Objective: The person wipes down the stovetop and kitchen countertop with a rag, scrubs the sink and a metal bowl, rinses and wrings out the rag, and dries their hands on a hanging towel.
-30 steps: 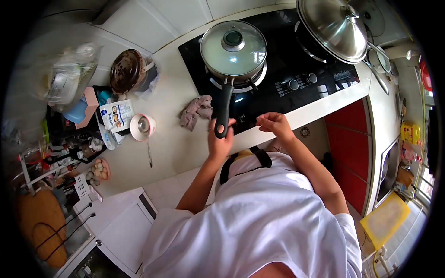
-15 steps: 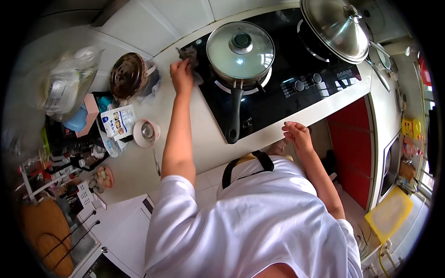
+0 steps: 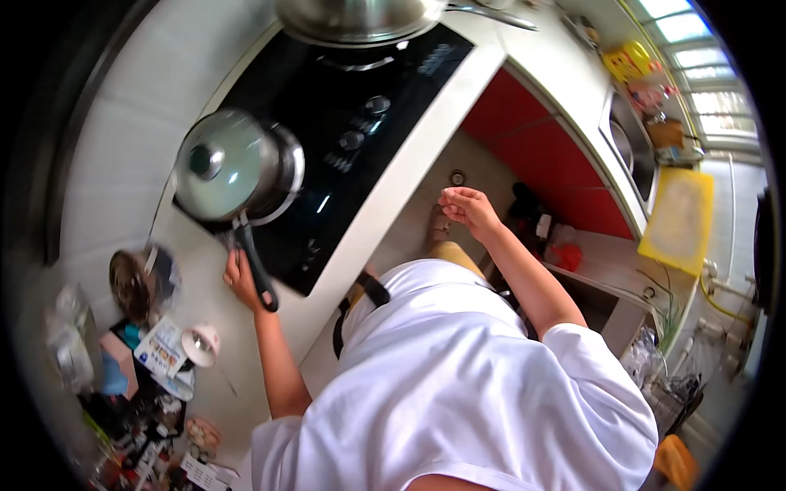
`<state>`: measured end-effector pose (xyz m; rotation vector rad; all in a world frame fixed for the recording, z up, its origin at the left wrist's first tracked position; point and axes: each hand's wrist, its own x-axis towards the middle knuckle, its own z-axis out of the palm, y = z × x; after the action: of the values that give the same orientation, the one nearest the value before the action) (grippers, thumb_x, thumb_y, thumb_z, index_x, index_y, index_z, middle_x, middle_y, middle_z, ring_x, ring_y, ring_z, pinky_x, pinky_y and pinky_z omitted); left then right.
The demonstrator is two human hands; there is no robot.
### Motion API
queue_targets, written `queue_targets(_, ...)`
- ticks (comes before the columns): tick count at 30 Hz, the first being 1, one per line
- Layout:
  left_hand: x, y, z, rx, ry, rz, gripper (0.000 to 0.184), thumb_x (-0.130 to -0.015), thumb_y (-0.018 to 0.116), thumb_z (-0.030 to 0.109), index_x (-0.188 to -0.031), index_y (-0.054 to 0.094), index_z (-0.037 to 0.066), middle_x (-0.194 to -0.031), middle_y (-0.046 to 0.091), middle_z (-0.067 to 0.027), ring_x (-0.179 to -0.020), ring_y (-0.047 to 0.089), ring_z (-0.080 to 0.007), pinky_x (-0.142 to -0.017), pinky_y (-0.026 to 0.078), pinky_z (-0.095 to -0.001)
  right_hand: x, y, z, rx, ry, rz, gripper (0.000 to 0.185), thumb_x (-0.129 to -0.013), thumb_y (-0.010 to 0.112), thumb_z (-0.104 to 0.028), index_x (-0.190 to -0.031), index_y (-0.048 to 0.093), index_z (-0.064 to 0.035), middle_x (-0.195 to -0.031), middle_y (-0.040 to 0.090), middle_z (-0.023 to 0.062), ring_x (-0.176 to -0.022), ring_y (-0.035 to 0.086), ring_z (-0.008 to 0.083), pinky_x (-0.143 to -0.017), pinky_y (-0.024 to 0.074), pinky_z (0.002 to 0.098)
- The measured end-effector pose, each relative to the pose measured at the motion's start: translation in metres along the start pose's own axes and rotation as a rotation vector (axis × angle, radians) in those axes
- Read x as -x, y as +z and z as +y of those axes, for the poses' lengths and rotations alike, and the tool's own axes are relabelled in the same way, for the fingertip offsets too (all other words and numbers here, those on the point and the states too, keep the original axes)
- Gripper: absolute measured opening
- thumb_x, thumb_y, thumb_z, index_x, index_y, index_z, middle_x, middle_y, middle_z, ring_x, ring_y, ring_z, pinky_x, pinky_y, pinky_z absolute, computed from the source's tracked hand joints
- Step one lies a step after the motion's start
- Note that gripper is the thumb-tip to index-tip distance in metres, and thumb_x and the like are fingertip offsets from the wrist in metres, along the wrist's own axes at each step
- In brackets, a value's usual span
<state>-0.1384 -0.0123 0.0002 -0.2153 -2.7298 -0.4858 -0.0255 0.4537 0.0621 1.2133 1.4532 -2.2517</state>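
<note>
My left hand [image 3: 240,277] is closed at the left edge of the black stove, beside the black handle of a saucepan [image 3: 217,184]. A bit of grey cloth [image 3: 229,239] shows blurred at its fingertips, partly hidden by the handle. The saucepan wears a glass lid [image 3: 223,155] with a dark knob and sits on the left burner. My right hand [image 3: 468,209] hangs in the air in front of the counter, over the floor. Its fingers are curled together and nothing shows in them.
A large steel lidded pan [image 3: 360,20] stands on the other burner of the stove [image 3: 327,123]. On the left counter are a brown-lidded pot [image 3: 131,282], a small bowl [image 3: 201,345] and printed packets [image 3: 162,348]. A yellow board [image 3: 675,217] and a sink [image 3: 630,147] are at right.
The view has swung round, so stove and pans appear further left. My left hand has moved along the stove edge to beside the saucepan handle. My right hand stays raised with curled fingers.
</note>
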Motion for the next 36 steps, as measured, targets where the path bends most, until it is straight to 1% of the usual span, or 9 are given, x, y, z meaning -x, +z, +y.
queue_targets(2,0.023,0.007,0.019,-0.173,0.104,0.006,0.029,-0.088,0.053,0.003,-0.115,0.060,0.005,-0.112,0.060,-0.0146,-0.106,0.053,-0.0359,-0.092,0.041,-0.0436,0.000,-0.048,-0.005,0.011,-0.009,0.111,0.020,-0.087,0.066,-0.025,-0.097,0.065,-0.0084,-0.088,0.067,0.0026,-0.074,0.061,0.0092,-0.070,0.0487,0.0224)
queue_targets(3,0.030,0.011,0.031,-0.001,0.044,-0.023,0.026,-0.090,0.051,0.004,-0.113,0.062,0.005,-0.116,0.057,-0.0148,-0.103,0.054,-0.0367,-0.091,0.042,-0.0435,-0.003,-0.078,-0.006,-0.001,-0.013,0.166,0.019,-0.087,0.066,-0.024,-0.097,0.065,-0.0084,-0.087,0.067,0.0029,-0.073,0.062,0.0091,-0.068,0.0490,0.0225)
queue_targets(6,0.032,-0.004,0.102,-0.160,0.063,-0.223,0.030,-0.087,0.053,0.005,-0.116,0.061,0.006,-0.126,0.051,-0.0135,-0.106,0.050,-0.0346,-0.090,0.044,-0.0420,-0.002,-0.170,-0.009,-0.030,-0.054,0.314,0.017,-0.087,0.065,-0.020,-0.099,0.065,-0.0078,-0.086,0.067,0.0033,-0.071,0.063,0.0095,-0.062,0.0498,0.0220)
queue_targets(12,0.015,0.037,0.219,-0.056,0.094,-0.279,0.037,-0.082,0.056,0.003,-0.119,0.060,0.006,-0.126,0.050,-0.0129,-0.107,0.048,-0.0350,-0.091,0.042,-0.0419,0.015,-0.357,-0.007,-0.056,-0.083,0.539,0.013,-0.086,0.063,-0.017,-0.096,0.066,-0.0082,-0.083,0.067,0.0041,-0.066,0.062,0.0097,-0.054,0.0474,0.0216)
queue_targets(18,-0.005,0.070,0.258,-0.164,0.040,-0.241,0.041,-0.080,0.057,0.000,-0.121,0.059,0.008,-0.126,0.050,-0.0120,-0.108,0.048,-0.0342,-0.094,0.040,-0.0419,0.059,-0.472,-0.006,0.173,0.045,0.800,0.009,-0.080,0.063,-0.008,-0.087,0.066,-0.0026,-0.070,0.063,0.0055,-0.053,0.058,0.0118,-0.045,0.0436,0.0229)
queue_targets(23,-0.006,0.070,0.260,-0.196,0.023,-0.270,0.040,-0.081,0.056,0.002,-0.121,0.059,0.007,-0.128,0.050,-0.0129,-0.110,0.048,-0.0352,-0.097,0.037,-0.0421,0.098,-0.528,-0.010,0.563,0.217,1.008,0.015,-0.072,0.071,-0.021,-0.078,0.070,-0.0073,-0.064,0.065,0.0050,-0.056,0.062,0.0129,-0.049,0.0459,0.0269)
queue_targets(25,-0.007,0.071,0.256,-0.205,0.030,-0.280,0.041,-0.081,0.056,0.004,-0.122,0.058,0.006,-0.129,0.049,-0.0141,-0.112,0.047,-0.0355,-0.099,0.035,-0.0427,0.110,-0.541,-0.015,0.768,0.432,1.026,0.022,-0.071,0.074,-0.032,-0.082,0.071,-0.0132,-0.073,0.068,0.0064,-0.067,0.066,0.0170,-0.060,0.0506,0.0312)
queue_targets(28,-0.007,0.071,0.257,-0.229,0.033,-0.281,0.041,-0.081,0.056,0.004,-0.122,0.058,0.005,-0.129,0.049,-0.0147,-0.112,0.047,-0.0355,-0.099,0.035,-0.0432,0.126,-0.539,-0.021,0.983,0.528,1.118,0.028,-0.069,0.076,-0.040,-0.084,0.072,-0.0171,-0.085,0.070,0.0070,-0.081,0.067,0.0224,-0.072,0.0515,0.0358)
queue_targets(36,-0.008,0.072,0.260,-0.280,0.010,-0.323,0.042,-0.082,0.055,0.004,-0.123,0.058,0.008,-0.130,0.047,-0.0150,-0.116,0.044,-0.0383,-0.098,0.036,-0.0437,0.133,-0.572,-0.014,0.951,0.603,1.141,0.027,-0.069,0.078,-0.038,-0.087,0.071,-0.0185,-0.098,0.069,0.0053,-0.095,0.065,0.0242,-0.078,0.0513,0.0369)
